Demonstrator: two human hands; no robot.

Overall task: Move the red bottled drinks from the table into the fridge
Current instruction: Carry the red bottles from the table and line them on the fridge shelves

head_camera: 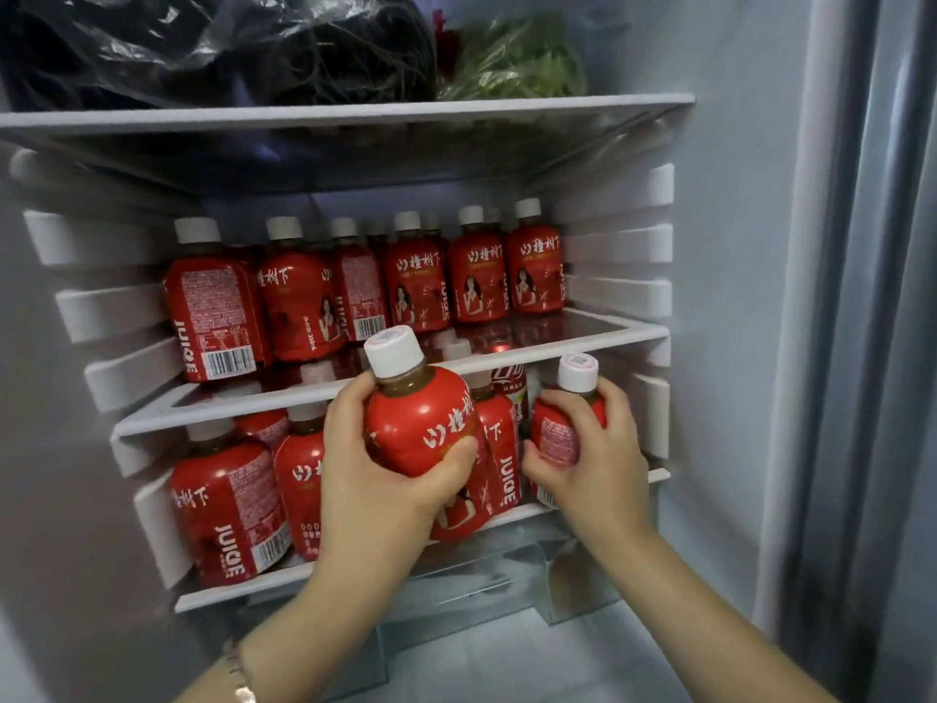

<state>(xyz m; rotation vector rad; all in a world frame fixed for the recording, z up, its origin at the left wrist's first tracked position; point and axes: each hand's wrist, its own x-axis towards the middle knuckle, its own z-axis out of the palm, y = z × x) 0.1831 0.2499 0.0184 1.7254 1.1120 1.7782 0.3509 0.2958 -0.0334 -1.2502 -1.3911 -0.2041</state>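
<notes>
I face the open fridge. My left hand point(375, 464) grips a red juice bottle point(416, 413) with a white cap, upright, in front of the lower shelf point(324, 570). My right hand point(588, 449) grips a second red bottle point(563, 428) at the right end of that shelf. Several red bottles stand on the lower shelf, one at the left point(223, 509). The middle shelf point(583, 337) carries a row of several more red bottles point(299, 291).
The top shelf point(355, 114) holds a dark plastic bag point(213, 43) and green leafy vegetables point(517, 63). A clear drawer point(507, 591) sits below the lower shelf. The fridge's right wall point(735, 296) and door seal point(831, 347) stand close beside my right hand.
</notes>
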